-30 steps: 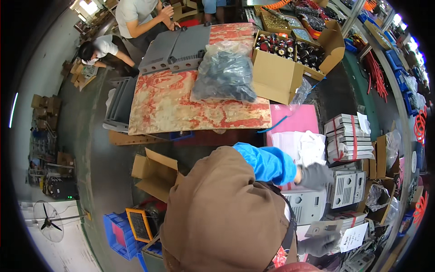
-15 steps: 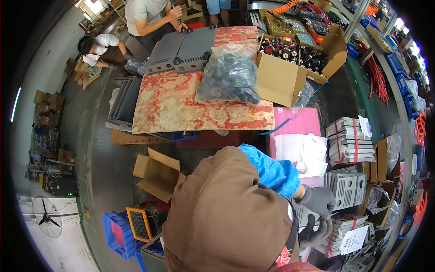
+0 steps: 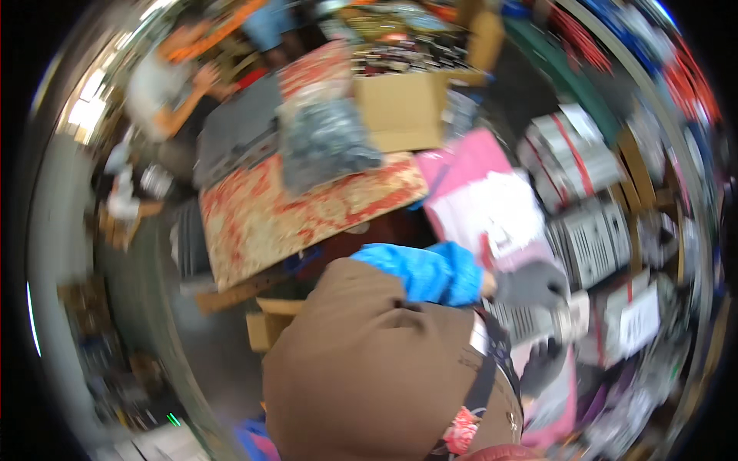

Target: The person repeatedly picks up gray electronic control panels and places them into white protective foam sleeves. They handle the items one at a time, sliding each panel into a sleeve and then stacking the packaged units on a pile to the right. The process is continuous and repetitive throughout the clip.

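Note:
My left hand (image 3: 532,287), in a dark grey glove below a blue sleeve, lies along the upper edge of a grey slotted metal panel (image 3: 520,321). My right hand (image 3: 543,369), gloved alike, has curled fingers at the panel's lower edge. Between them the panel appears gripped, though motion smears the fingertips. A small pale block-shaped part (image 3: 574,316) shows at the panel's right end, by the left fingertips; whether it belongs to the panel I cannot tell. Under my hands lies a pink sheet-covered surface (image 3: 463,154) with white wrapping (image 3: 503,211) on it.
Red-strapped bundles of grey panels (image 3: 573,161) and a slotted panel stack (image 3: 592,238) stand at right. A worn red-and-tan table (image 3: 307,223) holds a bagged dark bundle (image 3: 327,142), grey casings (image 3: 238,127) and an open carton (image 3: 400,111). Another person (image 3: 165,84) stands at far left.
The whole view has swung and blurred, tilting the table. My hands have shifted up slightly in the picture, with the slotted panel now showing between them.

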`<state>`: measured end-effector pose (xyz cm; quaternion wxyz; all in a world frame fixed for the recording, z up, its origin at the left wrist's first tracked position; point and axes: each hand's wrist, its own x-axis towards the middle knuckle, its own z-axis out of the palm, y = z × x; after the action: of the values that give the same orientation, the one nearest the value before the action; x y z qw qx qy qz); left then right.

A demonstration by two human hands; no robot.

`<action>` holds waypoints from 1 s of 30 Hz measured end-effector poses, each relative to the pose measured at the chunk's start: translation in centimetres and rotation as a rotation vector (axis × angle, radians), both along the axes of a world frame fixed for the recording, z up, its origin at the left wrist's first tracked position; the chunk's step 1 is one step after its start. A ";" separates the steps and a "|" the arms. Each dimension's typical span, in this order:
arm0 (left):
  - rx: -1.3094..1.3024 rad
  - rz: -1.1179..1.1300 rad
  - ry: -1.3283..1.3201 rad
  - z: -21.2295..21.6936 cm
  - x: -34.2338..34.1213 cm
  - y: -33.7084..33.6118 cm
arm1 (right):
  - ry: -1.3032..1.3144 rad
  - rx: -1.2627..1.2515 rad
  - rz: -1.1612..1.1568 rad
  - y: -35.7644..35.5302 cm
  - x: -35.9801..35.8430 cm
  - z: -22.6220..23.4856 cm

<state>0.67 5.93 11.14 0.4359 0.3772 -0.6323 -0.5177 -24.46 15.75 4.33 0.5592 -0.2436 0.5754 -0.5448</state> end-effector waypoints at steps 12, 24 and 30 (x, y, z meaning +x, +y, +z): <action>0.470 -0.154 -0.255 -6.5 2.0 1.5 | 0.080 0.254 -0.217 4.0 4.3 2.0; 0.527 -0.012 -0.392 -13.3 -2.9 -7.7 | 1.003 0.479 0.065 -5.9 0.1 -3.1; 0.593 -0.016 -0.363 -13.4 -3.0 -7.8 | 0.954 0.465 0.012 -5.7 0.4 -3.4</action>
<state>-2.32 -1.83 -2.30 0.1837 0.5684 -0.5244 -0.6068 -24.08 10.08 0.94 0.2775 -0.3370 0.8703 -0.2282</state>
